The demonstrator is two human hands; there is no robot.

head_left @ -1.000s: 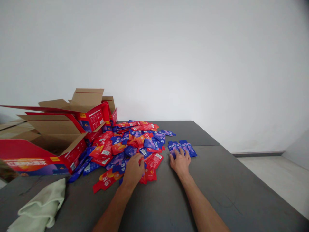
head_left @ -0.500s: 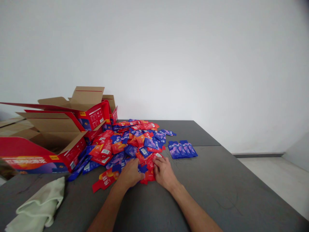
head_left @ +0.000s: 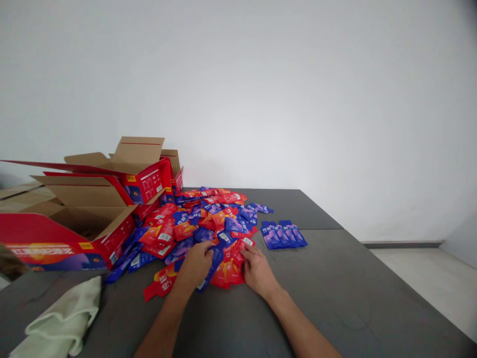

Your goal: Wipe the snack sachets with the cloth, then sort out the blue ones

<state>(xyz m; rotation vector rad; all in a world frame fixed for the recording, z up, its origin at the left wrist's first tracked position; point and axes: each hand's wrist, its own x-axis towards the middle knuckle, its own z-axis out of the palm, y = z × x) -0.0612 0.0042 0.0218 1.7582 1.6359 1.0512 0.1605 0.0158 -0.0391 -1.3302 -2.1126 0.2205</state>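
At the front of a heap of red and blue pouches, my left hand (head_left: 197, 263) is closed on a blue pouch (head_left: 214, 268) that stands tilted beside its fingers. My right hand (head_left: 258, 268) is closed at the right edge of some red pouches (head_left: 231, 266), its fingertips against them; part of its grip is hidden. Left of my left hand, a red pouch with orange fruit print (head_left: 161, 284) lies on the table. Several blue pouches (head_left: 283, 234) lie in an overlapping row to the right of the heap.
Open red cardboard boxes (head_left: 121, 236) stand at the left, flaps up. A pale green cloth (head_left: 61, 320) lies crumpled at the front left. The dark table (head_left: 335, 293) runs back to a white wall, and its right edge drops to a light floor.
My left hand has lifted a blue pouch and tilted it up, uncovering red pouches under it. My right hand has stayed by the red pouches. The view has shifted slightly.
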